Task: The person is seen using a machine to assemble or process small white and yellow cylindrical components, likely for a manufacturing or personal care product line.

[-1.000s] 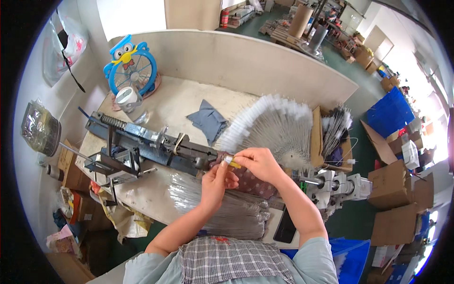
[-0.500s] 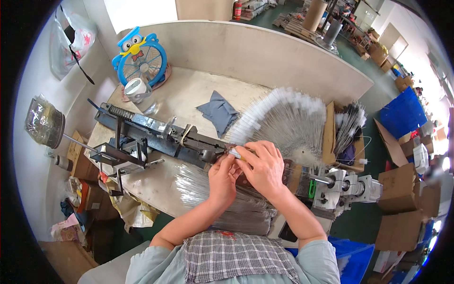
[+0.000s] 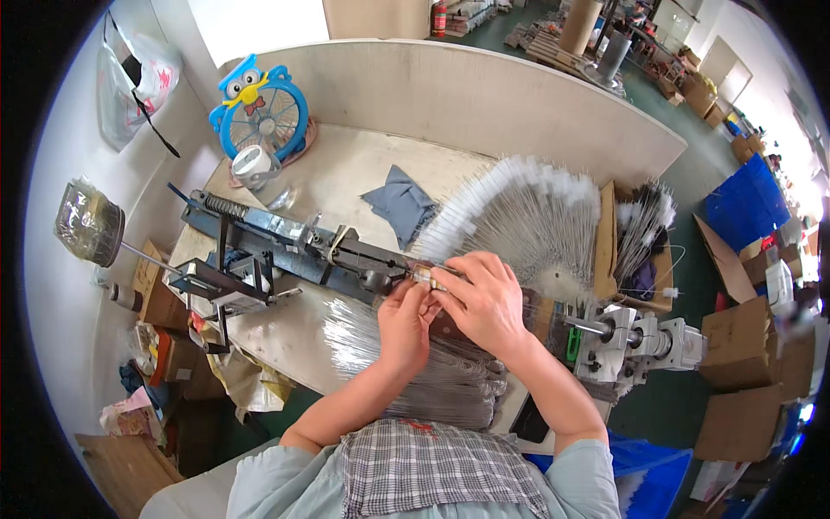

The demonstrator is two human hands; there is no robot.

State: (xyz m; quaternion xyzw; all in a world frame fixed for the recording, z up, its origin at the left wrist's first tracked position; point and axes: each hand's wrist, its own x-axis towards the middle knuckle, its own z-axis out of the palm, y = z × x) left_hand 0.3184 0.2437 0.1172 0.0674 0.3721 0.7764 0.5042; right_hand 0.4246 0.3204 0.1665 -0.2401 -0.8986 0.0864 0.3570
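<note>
My left hand (image 3: 404,324) and my right hand (image 3: 487,298) meet at the right end of a long dark metal bench fixture (image 3: 298,246). Thumb and fingers of both hands are pinched together there. A small pale piece (image 3: 422,274) shows at the right hand's fingertips; whether it is a part or a finger wrap is unclear. Whatever lies between the left fingertips is hidden. Beneath my wrists lies a thick bundle of thin metal wires (image 3: 445,385). Beyond the right hand spreads a fan of thin wire-stemmed brushes (image 3: 527,221) with white bristle ends.
A grey cloth (image 3: 400,206) and a blue cartoon fan (image 3: 264,121) are on the table (image 3: 346,160). At right stand a cardboard box (image 3: 606,233) of brushes and a metal machine with a shaft (image 3: 640,342). A crank (image 3: 216,346) juts out at left. A low partition (image 3: 484,95) closes the back.
Both hands stay at the fixture's end with small finger movements. More of the pale piece's surroundings shows at the fingertips. The whole view has shifted slightly.
</note>
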